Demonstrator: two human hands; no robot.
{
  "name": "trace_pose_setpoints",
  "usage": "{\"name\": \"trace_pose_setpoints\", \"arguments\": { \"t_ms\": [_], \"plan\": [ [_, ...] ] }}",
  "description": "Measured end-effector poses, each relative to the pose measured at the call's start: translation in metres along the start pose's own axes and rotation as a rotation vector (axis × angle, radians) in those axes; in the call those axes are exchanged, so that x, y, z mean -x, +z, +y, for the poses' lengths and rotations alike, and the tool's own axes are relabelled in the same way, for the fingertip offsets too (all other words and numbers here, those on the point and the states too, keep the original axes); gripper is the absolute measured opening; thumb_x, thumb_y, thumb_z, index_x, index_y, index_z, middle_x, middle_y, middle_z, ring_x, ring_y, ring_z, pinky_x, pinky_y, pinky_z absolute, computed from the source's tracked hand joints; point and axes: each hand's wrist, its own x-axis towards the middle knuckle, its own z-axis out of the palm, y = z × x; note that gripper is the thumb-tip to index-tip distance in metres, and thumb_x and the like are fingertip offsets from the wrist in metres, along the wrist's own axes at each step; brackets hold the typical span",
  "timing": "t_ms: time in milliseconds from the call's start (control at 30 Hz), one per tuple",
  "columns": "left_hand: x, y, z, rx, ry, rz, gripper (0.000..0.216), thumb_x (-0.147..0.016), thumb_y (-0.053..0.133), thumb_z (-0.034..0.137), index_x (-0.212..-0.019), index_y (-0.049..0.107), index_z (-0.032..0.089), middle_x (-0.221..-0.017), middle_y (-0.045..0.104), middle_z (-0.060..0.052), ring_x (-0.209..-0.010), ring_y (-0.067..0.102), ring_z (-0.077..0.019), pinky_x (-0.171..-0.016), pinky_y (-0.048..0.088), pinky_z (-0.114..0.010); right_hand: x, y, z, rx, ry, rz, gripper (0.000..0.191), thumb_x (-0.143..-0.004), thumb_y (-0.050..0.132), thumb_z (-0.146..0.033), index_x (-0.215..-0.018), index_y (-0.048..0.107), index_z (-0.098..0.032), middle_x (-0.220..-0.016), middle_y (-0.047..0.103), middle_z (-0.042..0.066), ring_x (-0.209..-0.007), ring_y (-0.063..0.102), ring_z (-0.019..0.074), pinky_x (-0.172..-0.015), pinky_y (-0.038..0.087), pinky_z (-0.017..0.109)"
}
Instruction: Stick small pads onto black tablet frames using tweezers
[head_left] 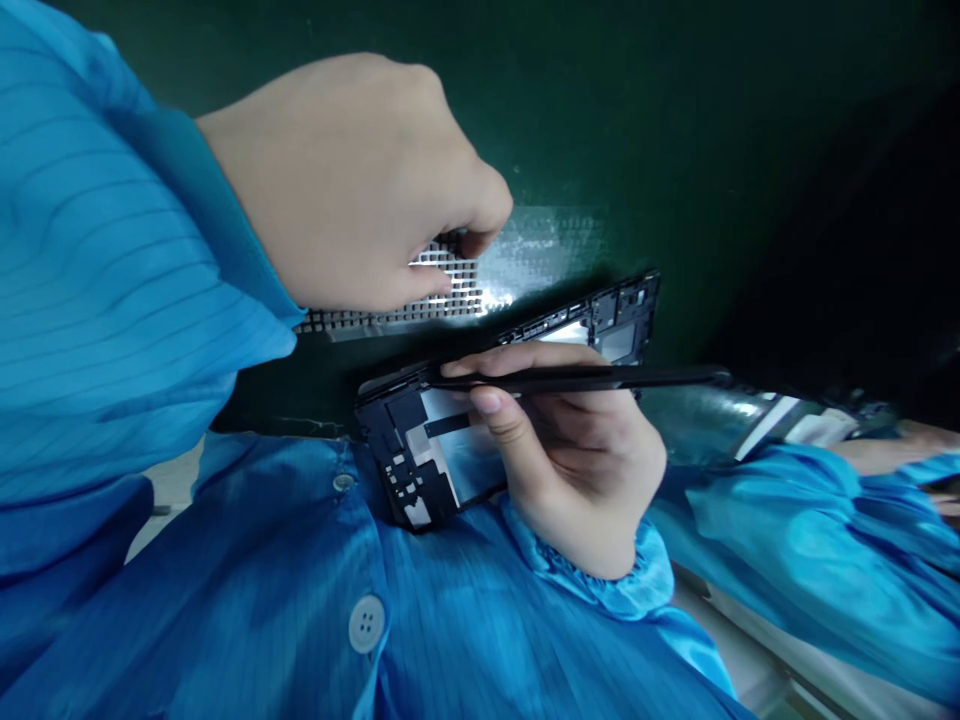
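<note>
My left hand is curled over a clear sheet of small dark square pads. Its thumb and forefinger bend down at the pads, tips close together; whatever may be between them is too small to make out, and the other fingers are hidden. Between the thumb and fingers of my right hand lie black tweezers, their tips pointing left at the near long edge of a black device frame. That frame, with silvery panels and small cutouts, lies tilted under my right hand, which covers its middle.
A dark green work surface stretches behind the sheet. At the right, another person's blue sleeve and hand are close to a further device part. My blue smock meets the near edge.
</note>
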Motion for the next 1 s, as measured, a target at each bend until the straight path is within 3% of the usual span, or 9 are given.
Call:
{"name": "trace_pose_setpoints", "arguments": {
  "t_ms": [133, 333, 500, 600, 767, 900, 1000],
  "plan": [
    [-0.002, 0.001, 0.0, -0.002, -0.012, -0.011, 0.027, -0.099, 0.067, 0.041, -0.094, 0.077, 0.016, -0.094, 0.073, -0.008, -0.136, 0.07, -0.051, -0.113, 0.061, -0.068, -0.003, -0.001, 0.0, 0.035, -0.062, -0.031, 0.025, -0.101, 0.077, -0.007, -0.121, 0.078, -0.022, -0.114, 0.085, 0.004, -0.105, 0.085, 0.0165, -0.092, 0.072, 0.028],
    [0.0, 0.002, -0.001, 0.004, 0.015, 0.022, 0.026, -0.102, 0.062, 0.036, -0.091, 0.076, 0.016, -0.084, 0.069, -0.008, -0.13, 0.073, -0.0514, -0.107, 0.063, -0.07, -0.009, -0.007, 0.011, -0.016, -0.29, -0.181, 0.034, -0.096, 0.076, 0.001, -0.125, 0.074, -0.016, -0.12, 0.083, 0.013, -0.115, 0.081, 0.0232, -0.099, 0.069, 0.042],
    [0.001, 0.001, -0.003, -0.016, 0.004, 0.023, 0.028, -0.101, 0.057, 0.037, -0.094, 0.077, 0.018, -0.09, 0.074, -0.009, -0.13, 0.073, -0.044, -0.109, 0.062, -0.057, -0.002, 0.0, 0.018, -0.128, -0.269, -0.06, 0.034, -0.095, 0.076, 0.002, -0.123, 0.076, -0.017, -0.11, 0.085, 0.008, -0.107, 0.084, 0.0211, -0.096, 0.071, 0.04],
    [0.001, 0.002, -0.003, -0.02, 0.002, 0.027, 0.03, -0.102, 0.055, 0.037, -0.093, 0.077, 0.019, -0.089, 0.074, -0.01, -0.127, 0.074, -0.0439, -0.106, 0.062, -0.057, -0.002, -0.001, 0.016, -0.104, -0.228, -0.047, 0.031, -0.096, 0.077, 0.0, -0.121, 0.078, -0.019, -0.109, 0.086, 0.006, -0.106, 0.085, 0.0212, -0.094, 0.072, 0.039],
    [0.0, 0.003, -0.002, -0.034, 0.023, 0.0, 0.025, -0.101, 0.057, 0.038, -0.094, 0.076, 0.022, -0.085, 0.071, -0.007, -0.105, 0.077, -0.0378, -0.1, 0.063, -0.056, -0.045, -0.03, 0.02, 0.021, -0.269, 0.011, 0.033, -0.096, 0.086, -0.014, -0.125, 0.081, -0.028, -0.112, 0.087, 0.002, -0.105, 0.086, 0.0222, -0.096, 0.074, 0.039],
    [0.0, 0.004, -0.002, -0.036, 0.032, 0.007, 0.028, -0.102, 0.055, 0.04, -0.096, 0.077, 0.024, -0.082, 0.069, -0.005, -0.084, 0.071, -0.0291, -0.096, 0.062, -0.055, -0.089, -0.052, 0.033, 0.12, -0.191, -0.227, 0.014, -0.099, 0.086, -0.033, -0.113, 0.083, -0.035, -0.111, 0.087, 0.001, -0.106, 0.085, 0.0256, -0.099, 0.073, 0.047],
    [0.0, 0.004, -0.004, -0.036, 0.055, 0.013, 0.03, -0.103, 0.052, 0.041, -0.102, 0.078, 0.024, -0.082, 0.068, -0.004, -0.075, 0.066, -0.0251, -0.093, 0.061, -0.053, -0.099, -0.056, 0.038, 0.098, -0.133, -0.315, 0.016, -0.1, 0.085, -0.039, -0.115, 0.082, -0.035, -0.111, 0.087, 0.001, -0.108, 0.085, 0.0271, -0.1, 0.073, 0.049]
  ]
}}
